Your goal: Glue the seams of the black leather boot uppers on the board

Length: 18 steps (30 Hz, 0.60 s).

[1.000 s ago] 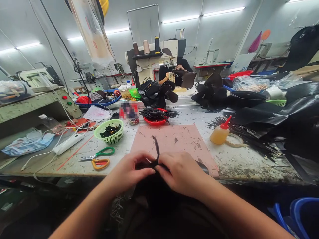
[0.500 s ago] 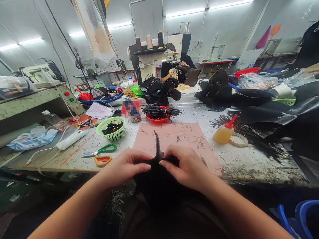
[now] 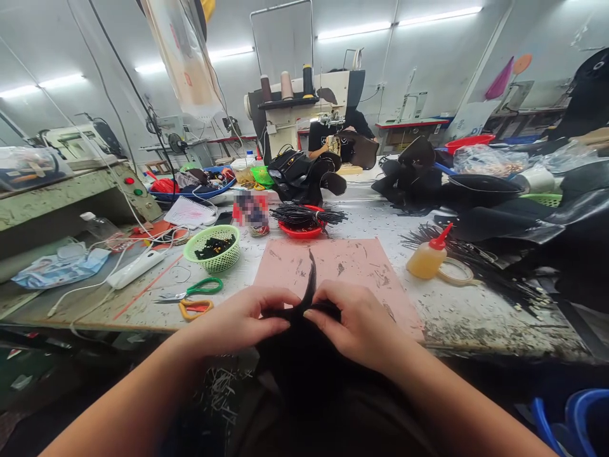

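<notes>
Workbench (image 3: 251, 249) is extended from nine to three o'clock, all directions being taken from the hands with twelve straight ahead. A sewing machine (image 3: 280, 136) is installed well beyond the hands, at twelve. A pink mat (image 3: 285, 266) is spread just beyond them, from eleven to two. A dark workpiece (image 3: 290, 349) is held at the near edge of the bench, at the dial centre; its lower limit cannot be distinguished from the dark area at six.

The workpiece is clamped by both hands at its upper edge: material is pinched between thumb and fingers by the left hand (image 3: 257, 314) at nine and by the right hand (image 3: 349, 314) at three. A narrow gap is left between the thumb tips.

A pale green basket (image 3: 221, 262) is placed at ten, a red bowl (image 3: 299, 233) at twelve, a bottle (image 3: 425, 260) at two and scissors (image 3: 189, 292) between nine and ten.

A narrow dark strip (image 3: 311, 279) is raised between the pinched points. Compared with one second earlier, its tip is swung from just before twelve to just past it, and the thumbs are set slightly farther apart. Sideways adjustment under a maintained grip is thereby suggested; whether strip and workpiece are joined cannot be told.
</notes>
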Each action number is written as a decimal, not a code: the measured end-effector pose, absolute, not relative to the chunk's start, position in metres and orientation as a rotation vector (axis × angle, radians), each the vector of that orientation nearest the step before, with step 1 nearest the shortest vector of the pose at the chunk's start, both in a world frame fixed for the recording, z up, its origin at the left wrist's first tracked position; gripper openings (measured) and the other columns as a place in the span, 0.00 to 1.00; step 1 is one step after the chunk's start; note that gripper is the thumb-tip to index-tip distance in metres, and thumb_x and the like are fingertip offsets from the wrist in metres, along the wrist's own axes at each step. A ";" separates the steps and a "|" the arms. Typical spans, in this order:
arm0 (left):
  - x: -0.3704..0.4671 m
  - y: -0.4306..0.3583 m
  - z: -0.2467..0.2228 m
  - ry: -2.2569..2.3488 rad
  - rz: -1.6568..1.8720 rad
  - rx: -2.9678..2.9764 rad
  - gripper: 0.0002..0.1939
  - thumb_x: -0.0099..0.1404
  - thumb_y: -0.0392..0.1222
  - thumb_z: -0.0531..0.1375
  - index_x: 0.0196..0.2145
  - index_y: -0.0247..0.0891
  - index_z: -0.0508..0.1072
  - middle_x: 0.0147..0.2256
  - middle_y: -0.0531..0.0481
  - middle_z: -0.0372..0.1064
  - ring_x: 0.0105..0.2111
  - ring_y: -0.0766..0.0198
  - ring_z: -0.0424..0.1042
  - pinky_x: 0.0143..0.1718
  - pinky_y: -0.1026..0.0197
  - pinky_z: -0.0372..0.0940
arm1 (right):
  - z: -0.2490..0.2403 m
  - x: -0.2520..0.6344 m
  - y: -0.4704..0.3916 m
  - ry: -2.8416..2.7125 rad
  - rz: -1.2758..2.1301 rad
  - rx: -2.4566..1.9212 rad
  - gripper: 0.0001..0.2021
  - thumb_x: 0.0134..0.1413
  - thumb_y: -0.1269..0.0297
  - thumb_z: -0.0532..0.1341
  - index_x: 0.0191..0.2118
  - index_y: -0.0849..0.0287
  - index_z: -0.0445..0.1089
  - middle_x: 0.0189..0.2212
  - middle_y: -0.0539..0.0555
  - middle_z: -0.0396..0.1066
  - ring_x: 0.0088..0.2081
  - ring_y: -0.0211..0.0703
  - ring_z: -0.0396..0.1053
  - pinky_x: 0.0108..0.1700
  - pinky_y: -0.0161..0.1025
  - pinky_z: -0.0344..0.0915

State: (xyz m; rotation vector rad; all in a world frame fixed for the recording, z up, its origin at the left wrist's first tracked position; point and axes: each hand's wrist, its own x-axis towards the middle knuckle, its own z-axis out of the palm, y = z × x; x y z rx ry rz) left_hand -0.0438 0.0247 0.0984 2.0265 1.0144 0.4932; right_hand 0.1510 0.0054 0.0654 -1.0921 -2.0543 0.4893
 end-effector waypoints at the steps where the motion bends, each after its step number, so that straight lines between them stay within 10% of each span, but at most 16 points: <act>1: -0.041 0.024 0.101 1.026 0.449 2.103 0.11 0.54 0.36 0.60 0.37 0.42 0.75 0.33 0.51 0.73 0.33 0.59 0.70 0.35 0.64 0.63 | 0.066 0.150 0.004 -2.070 0.484 -1.089 0.02 0.49 0.69 0.60 0.28 0.58 0.65 0.23 0.49 0.69 0.25 0.38 0.66 0.26 0.33 0.57; 8: -0.027 0.024 0.113 1.171 0.287 2.023 0.07 0.54 0.41 0.57 0.23 0.35 0.66 0.21 0.58 0.58 0.23 0.69 0.57 0.24 0.67 0.53 | 0.070 0.154 0.002 -1.986 0.484 -1.080 0.02 0.48 0.67 0.59 0.29 0.59 0.65 0.23 0.50 0.69 0.24 0.37 0.64 0.25 0.33 0.57; 18: -0.029 0.026 0.109 1.065 0.305 1.795 0.16 0.54 0.45 0.57 0.39 0.34 0.71 0.29 0.51 0.68 0.30 0.63 0.65 0.30 0.64 0.60 | 0.065 0.158 0.007 -1.893 0.521 -1.066 0.04 0.49 0.66 0.58 0.26 0.58 0.63 0.21 0.49 0.68 0.23 0.37 0.63 0.25 0.34 0.57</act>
